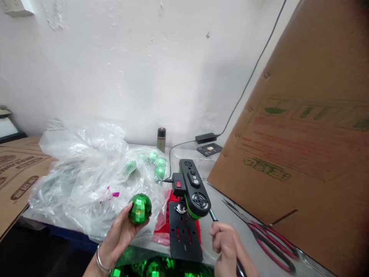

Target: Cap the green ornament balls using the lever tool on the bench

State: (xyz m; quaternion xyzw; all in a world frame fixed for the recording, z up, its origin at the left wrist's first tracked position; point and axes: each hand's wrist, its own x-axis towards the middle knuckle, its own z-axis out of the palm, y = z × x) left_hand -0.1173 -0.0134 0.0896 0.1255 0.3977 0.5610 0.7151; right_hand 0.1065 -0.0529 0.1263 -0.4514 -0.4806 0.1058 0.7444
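Note:
My left hand [122, 227] holds a green mirror-faceted ball [140, 208] up in its fingers, above the table's front edge. My right hand [227, 244] is wrapped round a slim metal rod [213, 215] with a dark handle; its upper end meets or passes behind a black device [195, 189]. That device has round grilles, buttons, a green underside and a side box with a red switch [178, 184]. Beneath it lies a slotted black plate [185, 240] on something red [162, 231]. Several more green mirror balls [155, 268] show at the bottom edge, partly hidden.
Clear plastic bags [77, 188] cover the left side, with green balls [160, 172] inside. Behind stand a dark bottle [161, 140] and a power adapter [206, 137] with its cable. Red-handled scissors [271, 242] lie at right beside a tall cardboard box [302, 134].

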